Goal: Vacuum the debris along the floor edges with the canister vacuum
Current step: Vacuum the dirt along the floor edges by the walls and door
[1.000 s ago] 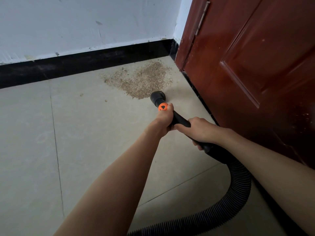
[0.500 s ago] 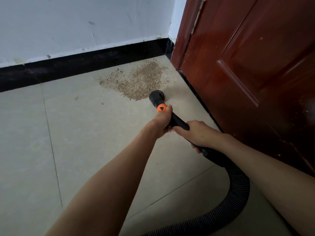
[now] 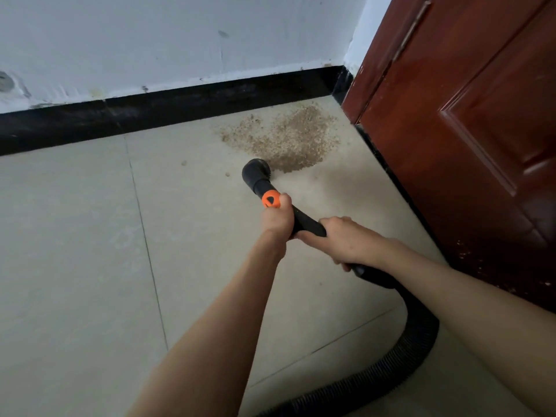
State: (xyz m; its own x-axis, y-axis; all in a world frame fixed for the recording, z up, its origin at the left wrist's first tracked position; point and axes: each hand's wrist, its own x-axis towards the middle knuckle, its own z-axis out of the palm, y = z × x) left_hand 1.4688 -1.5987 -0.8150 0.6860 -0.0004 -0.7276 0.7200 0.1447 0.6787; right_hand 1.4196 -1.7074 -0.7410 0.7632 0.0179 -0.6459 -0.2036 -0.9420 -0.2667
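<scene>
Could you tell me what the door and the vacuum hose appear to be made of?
The door looks like wood with a glossy reddish-brown varnish: it has raised panels and shiny reflections. The hose seems to be flexible black plastic, ribbed all along and matte.

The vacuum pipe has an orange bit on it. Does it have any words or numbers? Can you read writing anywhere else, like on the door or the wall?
No words or numbers can be read anywhere.
Orange collar on the vacuum nozzle: only a small dark triangle mark, no letters.
Door, wall, hose: no text shows.
</scene>
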